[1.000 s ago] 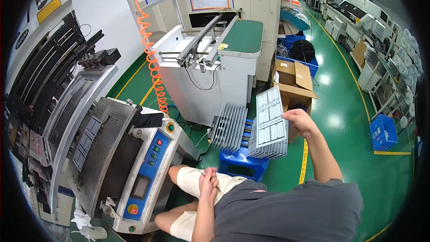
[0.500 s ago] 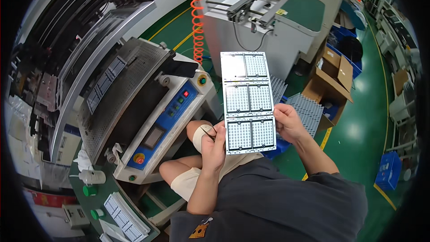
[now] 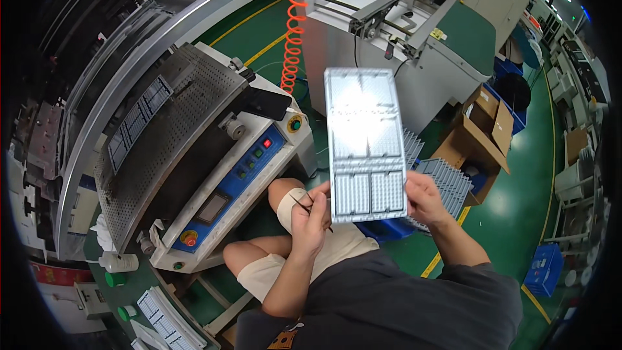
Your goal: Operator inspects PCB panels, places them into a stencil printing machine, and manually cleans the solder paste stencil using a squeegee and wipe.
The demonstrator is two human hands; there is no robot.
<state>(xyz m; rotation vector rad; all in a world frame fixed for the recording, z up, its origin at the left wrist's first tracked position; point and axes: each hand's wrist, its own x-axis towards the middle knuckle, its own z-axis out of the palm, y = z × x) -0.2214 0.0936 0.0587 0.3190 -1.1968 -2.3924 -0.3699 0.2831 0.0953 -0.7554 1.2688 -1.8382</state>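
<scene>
A white circuit board panel, split into several dark-framed sections, is held up in front of me. Bright glare covers its upper two thirds. My left hand pinches its lower left edge between thumb and fingers. A thin dark tool, perhaps tweezers, also pokes out of that hand. At the lower right edge, my right hand grips the panel, its fingertips partly behind it. To the left, a similar board lies on the perforated metal plate of a machine.
The machine's blue control strip has buttons and a small screen. A stack of boards and a white bottle are at lower left. An orange coiled hose hangs ahead. Grey racks and a cardboard box stand right.
The panel has tilted in my hands, and glare has spread from its upper left section over most of its upper part. Both hands keep their hold. The whole view has shifted slightly.
</scene>
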